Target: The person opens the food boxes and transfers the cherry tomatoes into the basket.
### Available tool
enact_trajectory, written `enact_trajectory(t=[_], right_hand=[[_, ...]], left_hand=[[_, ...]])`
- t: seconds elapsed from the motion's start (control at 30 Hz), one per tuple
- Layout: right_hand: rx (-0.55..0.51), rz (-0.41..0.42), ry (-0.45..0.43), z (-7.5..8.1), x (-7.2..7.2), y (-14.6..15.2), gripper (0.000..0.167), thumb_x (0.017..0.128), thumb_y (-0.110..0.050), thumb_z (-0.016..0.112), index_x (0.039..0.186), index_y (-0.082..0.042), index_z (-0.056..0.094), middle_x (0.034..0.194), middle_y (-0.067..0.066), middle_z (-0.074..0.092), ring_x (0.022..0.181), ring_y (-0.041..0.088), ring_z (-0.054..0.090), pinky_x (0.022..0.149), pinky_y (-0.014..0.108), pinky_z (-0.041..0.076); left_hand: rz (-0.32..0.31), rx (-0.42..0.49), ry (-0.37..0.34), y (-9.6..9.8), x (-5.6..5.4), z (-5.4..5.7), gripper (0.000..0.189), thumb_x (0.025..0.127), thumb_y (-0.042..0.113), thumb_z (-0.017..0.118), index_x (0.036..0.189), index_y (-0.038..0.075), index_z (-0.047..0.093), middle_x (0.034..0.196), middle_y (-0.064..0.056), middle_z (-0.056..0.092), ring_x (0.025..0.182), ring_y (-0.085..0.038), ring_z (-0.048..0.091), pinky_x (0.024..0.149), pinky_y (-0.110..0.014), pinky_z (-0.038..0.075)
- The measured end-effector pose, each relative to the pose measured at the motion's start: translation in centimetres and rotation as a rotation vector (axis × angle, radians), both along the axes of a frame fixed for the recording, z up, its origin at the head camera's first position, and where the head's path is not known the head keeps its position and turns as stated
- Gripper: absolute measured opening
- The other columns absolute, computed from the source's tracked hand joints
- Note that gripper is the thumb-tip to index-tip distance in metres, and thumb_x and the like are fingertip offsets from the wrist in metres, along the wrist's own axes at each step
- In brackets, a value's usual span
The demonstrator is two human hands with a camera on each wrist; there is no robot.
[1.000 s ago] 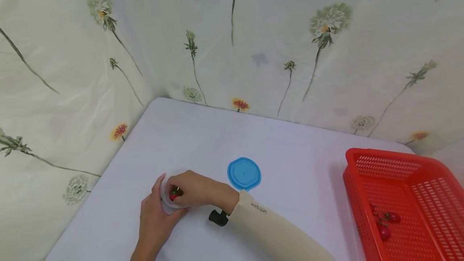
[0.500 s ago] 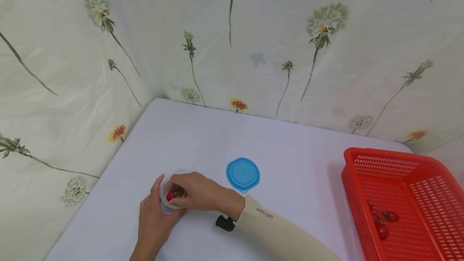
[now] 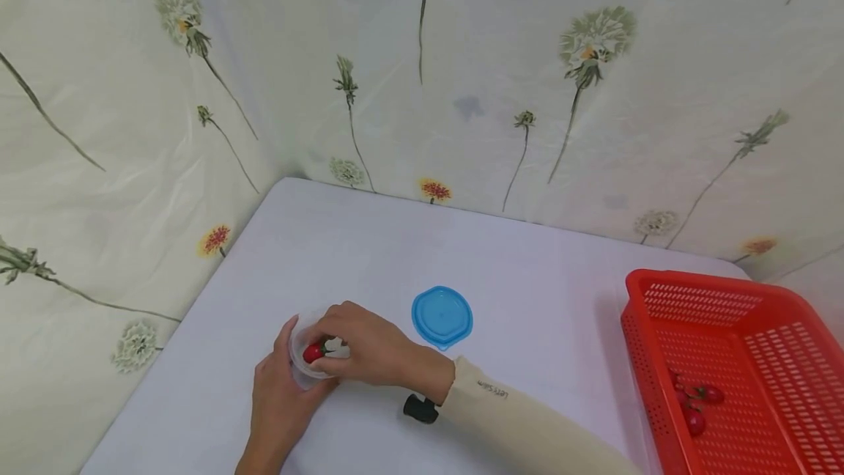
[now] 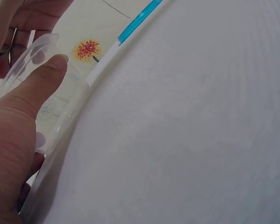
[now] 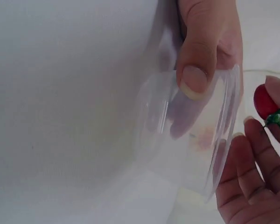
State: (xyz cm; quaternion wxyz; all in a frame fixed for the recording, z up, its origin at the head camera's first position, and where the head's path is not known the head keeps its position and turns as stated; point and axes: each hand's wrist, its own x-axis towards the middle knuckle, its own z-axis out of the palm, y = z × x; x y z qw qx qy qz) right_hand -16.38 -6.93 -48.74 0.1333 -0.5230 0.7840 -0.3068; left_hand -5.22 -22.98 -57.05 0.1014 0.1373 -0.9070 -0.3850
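Note:
My left hand [image 3: 280,394] grips a round clear plastic container [image 5: 177,149] on the white table, its thumb lying along the near side. Over the container's mouth, my right hand [image 3: 376,343] pinches a red cherry tomato [image 3: 313,352] with a green stem end. In the right wrist view the tomato sits between thumb and fingers, just outside the rim, and no other tomato shows through the clear wall. A blue lid [image 3: 442,317] lies flat on the table, beyond the right wrist.
A red perforated basket [image 3: 633,321] stands at the right, with several cherry tomatoes [image 3: 695,420] in its left side. Flower-patterned sheeting [image 3: 409,94] rises behind the table and along its left edge. A black camera [image 3: 420,409] hangs under the right wrist.
The right wrist and sleeve have shifted a little to the right. The tomato shows more plainly between the right fingers, still over the container. My left hand keeps its place.

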Motion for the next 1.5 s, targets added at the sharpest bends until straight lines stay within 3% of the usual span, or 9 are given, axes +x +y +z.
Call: enact_trajectory(t=[0.27, 0.5, 0.8, 1.13, 1.33, 1.5], right_hand=[[0.022, -0.006, -0.044, 1.3, 0.1, 1.6, 0.027, 0.097, -0.031, 0.078, 0.119, -0.019, 0.069, 0.108, -0.014, 0.064, 0.104, 0.001, 0.058, 0.085, 0.011, 0.050], [-0.013, -0.029, -0.124, 2.8, -0.2, 4.1, 0.028, 0.094, -0.020, 0.081, 0.119, -0.014, 0.068, 0.109, -0.008, 0.066, 0.097, 0.001, 0.062, 0.083, 0.017, 0.056], [-0.045, -0.091, -0.178, 4.8, -0.1, 7.4, 0.028, 0.095, -0.019, 0.080, 0.118, -0.018, 0.065, 0.111, -0.013, 0.064, 0.099, 0.003, 0.061, 0.085, 0.022, 0.056], [-0.130, -0.190, -0.058, 6.3, 0.5, 11.5, 0.021, 0.095, -0.027, 0.081, 0.109, -0.024, 0.066, 0.103, -0.018, 0.063, 0.098, 0.005, 0.060, 0.081, 0.029, 0.058], [-0.178, -0.238, 0.015, 7.1, 0.7, 14.2, 0.027, 0.091, -0.026, 0.084, 0.112, -0.024, 0.067, 0.109, -0.016, 0.063, 0.103, 0.008, 0.058, 0.078, 0.029, 0.060], [-0.148, -0.312, 0.088, 8.2, 0.7, 16.6, 0.036, 0.086, -0.024, 0.089, 0.116, -0.027, 0.068, 0.109, -0.018, 0.063, 0.103, 0.009, 0.059, 0.078, 0.027, 0.059]], left_hand=[[0.022, 0.014, -0.022, 0.0, 0.0, 0.2, 0.117, 0.075, 0.041, 0.096, 0.164, 0.023, 0.023, 0.151, -0.014, 0.055, 0.131, -0.044, 0.052, 0.113, -0.068, 0.030], [0.025, 0.017, -0.015, 0.1, 0.0, 0.2, 0.119, 0.072, 0.043, 0.097, 0.164, 0.024, 0.023, 0.152, -0.011, 0.054, 0.130, -0.041, 0.049, 0.111, -0.068, 0.032], [0.034, 0.017, -0.010, 0.1, -0.1, -0.1, 0.121, 0.070, 0.043, 0.098, 0.164, 0.026, 0.024, 0.151, -0.008, 0.055, 0.130, -0.041, 0.048, 0.108, -0.068, 0.035], [0.053, 0.025, -0.033, 0.2, 0.0, 0.1, 0.122, 0.069, 0.044, 0.099, 0.164, 0.027, 0.024, 0.152, -0.006, 0.054, 0.133, -0.042, 0.046, 0.109, -0.068, 0.035], [0.049, 0.031, -0.003, 0.0, 0.2, -0.1, 0.122, 0.067, 0.047, 0.099, 0.163, 0.027, 0.026, 0.152, -0.006, 0.056, 0.133, -0.043, 0.047, 0.111, -0.064, 0.032], [0.038, 0.031, 0.000, -0.1, 0.2, -0.2, 0.122, 0.068, 0.050, 0.098, 0.164, 0.028, 0.025, 0.152, -0.005, 0.056, 0.133, -0.043, 0.048, 0.111, -0.064, 0.031]])
